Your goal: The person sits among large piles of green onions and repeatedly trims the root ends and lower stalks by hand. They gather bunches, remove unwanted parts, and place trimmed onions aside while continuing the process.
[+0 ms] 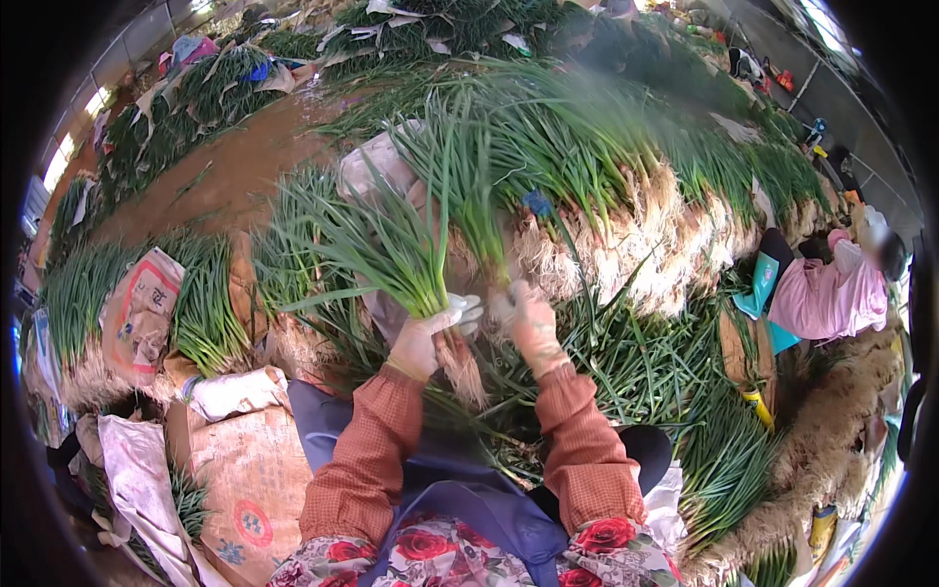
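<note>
My left hand [421,342], in a pale thin glove, is closed around a bunch of green onions [401,264]. Their leaves fan up and to the left, and the roots hang below the fist. Just to the right, my right hand [533,328], also gloved, is closed at the root end of a smaller bunch of green onions [479,220], whose leaves point away from me. The two hands are a short gap apart above my lap. Behind the right hand lies a long row of green onions [587,147] with pale, stringy roots facing me.
Loose green leaves [646,372] litter the ground at my right. A flattened cardboard sheet [245,479] and a paper sack [142,313] lie at my left. More green onions [210,323] stand in piles there. A person in pink [831,293] sits at the far right.
</note>
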The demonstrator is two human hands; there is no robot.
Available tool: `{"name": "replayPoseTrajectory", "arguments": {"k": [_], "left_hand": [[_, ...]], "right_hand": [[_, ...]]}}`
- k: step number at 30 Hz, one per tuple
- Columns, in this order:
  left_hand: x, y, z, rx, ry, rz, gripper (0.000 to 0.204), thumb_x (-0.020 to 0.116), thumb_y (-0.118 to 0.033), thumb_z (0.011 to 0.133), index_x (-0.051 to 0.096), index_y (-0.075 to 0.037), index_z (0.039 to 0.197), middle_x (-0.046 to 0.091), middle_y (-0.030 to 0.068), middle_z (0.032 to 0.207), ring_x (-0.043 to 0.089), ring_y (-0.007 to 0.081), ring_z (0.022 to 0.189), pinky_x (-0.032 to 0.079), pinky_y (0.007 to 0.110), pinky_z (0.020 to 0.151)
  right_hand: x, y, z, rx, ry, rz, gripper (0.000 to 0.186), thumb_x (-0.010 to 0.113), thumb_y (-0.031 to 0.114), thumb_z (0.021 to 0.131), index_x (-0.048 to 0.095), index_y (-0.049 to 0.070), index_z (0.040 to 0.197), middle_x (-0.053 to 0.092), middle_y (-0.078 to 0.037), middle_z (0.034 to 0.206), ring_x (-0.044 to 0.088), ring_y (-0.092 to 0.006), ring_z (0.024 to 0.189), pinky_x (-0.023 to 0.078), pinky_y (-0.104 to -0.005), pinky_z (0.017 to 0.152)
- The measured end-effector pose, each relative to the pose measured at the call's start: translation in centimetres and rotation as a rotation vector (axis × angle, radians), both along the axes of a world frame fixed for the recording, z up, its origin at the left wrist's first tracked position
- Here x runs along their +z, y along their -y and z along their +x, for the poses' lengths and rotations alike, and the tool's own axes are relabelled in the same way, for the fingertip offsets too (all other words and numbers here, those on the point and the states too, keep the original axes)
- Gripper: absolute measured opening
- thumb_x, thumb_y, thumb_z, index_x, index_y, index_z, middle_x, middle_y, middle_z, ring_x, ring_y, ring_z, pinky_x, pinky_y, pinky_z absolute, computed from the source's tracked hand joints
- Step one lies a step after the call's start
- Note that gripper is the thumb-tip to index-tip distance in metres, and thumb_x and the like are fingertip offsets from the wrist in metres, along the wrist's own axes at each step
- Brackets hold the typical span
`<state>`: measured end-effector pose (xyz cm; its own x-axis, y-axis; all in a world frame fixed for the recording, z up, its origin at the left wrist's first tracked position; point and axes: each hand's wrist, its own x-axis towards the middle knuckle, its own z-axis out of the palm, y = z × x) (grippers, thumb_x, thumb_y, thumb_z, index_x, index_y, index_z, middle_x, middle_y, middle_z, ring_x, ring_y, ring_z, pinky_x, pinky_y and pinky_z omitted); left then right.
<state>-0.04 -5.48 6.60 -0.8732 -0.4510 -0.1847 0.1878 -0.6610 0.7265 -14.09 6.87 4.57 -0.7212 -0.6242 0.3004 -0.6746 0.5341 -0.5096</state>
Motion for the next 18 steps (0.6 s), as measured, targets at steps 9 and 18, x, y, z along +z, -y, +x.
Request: {"name": "replayPoseTrajectory", "arguments": {"k": [9, 18], "left_hand": [[-1.7, -0.5, 0.7, -0.007, -0.001, 0.115, 0.023, 0.056, -0.008, 0.092, 0.059, 0.003, 0.112, 0.065, 0.0209, 0.114, 0.066, 0.0288, 0.098, 0.055, 0.039, 0.081], [-2.3, 0.3, 3.1, 0.053, 0.091, 0.025, 0.032, 0.057, -0.013, 0.091, 0.062, 0.008, 0.114, 0.069, 0.0145, 0.095, 0.067, 0.0240, 0.073, 0.057, 0.036, 0.062]], "right_hand": [[2.7, -2.4, 1.5, 0.126, 1.072, -0.571, 0.027, 0.063, 0.021, 0.093, 0.059, 0.007, 0.116, 0.063, -0.004, 0.094, 0.056, -0.0103, 0.068, 0.047, -0.0221, 0.057], [1.2, -0.7, 3.1, 0.502, 0.879, -0.004, 0.034, 0.062, 0.030, 0.094, 0.062, 0.002, 0.112, 0.061, -0.001, 0.076, 0.058, -0.0102, 0.061, 0.050, -0.0275, 0.056]]}}
